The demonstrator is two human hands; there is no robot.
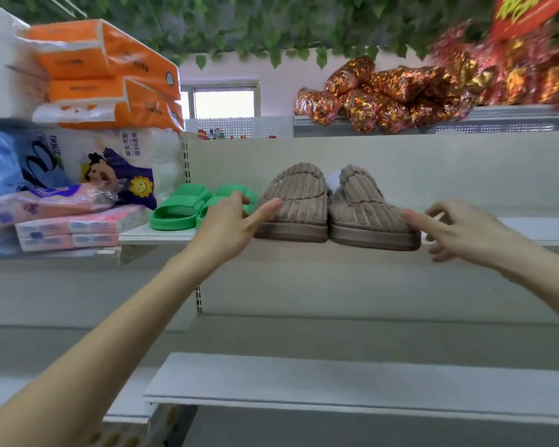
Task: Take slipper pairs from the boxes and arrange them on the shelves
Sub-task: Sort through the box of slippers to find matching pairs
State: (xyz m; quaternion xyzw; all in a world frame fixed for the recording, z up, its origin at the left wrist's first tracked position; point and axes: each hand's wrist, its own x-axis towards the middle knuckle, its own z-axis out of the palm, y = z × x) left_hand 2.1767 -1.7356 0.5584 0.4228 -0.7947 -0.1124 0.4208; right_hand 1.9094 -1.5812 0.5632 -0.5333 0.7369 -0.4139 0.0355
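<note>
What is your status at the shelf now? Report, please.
Left hand open, thumb on left brown slipper. Right hand open, fingertip on right brown slipper. Pair side by side on shelf. Green slippers close on its left.

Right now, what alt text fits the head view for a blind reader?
A left hand and right hand touch the outer sides of a pair of brown corduroy slippers standing on a white shelf. To their left sit green slide slippers, beside stacked tissue packs.
</note>
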